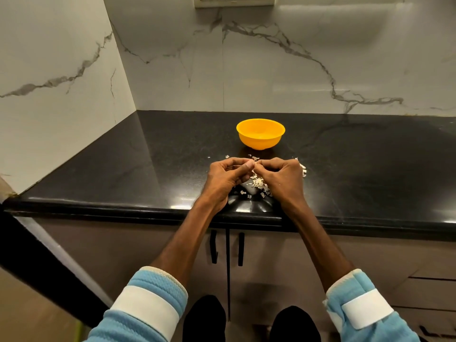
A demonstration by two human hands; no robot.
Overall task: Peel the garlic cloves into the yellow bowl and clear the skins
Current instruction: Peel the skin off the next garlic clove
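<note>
Blue sleeves [148, 299] sit lowest. Left hand [228, 175] and right hand [281, 174] meet over the worktop's [123, 169] near edge, curled fingertips pinching a garlic bit [254, 167], mostly hidden. Skins [259, 183] lie beneath them, with the bowl [260, 134] just behind.

Yellow bowl [260, 134], black speckled counter [148, 164], white grey-veined marble wall [271, 70], pale skins [259, 183], blue-and-white striped sleeves [153, 302]
</note>
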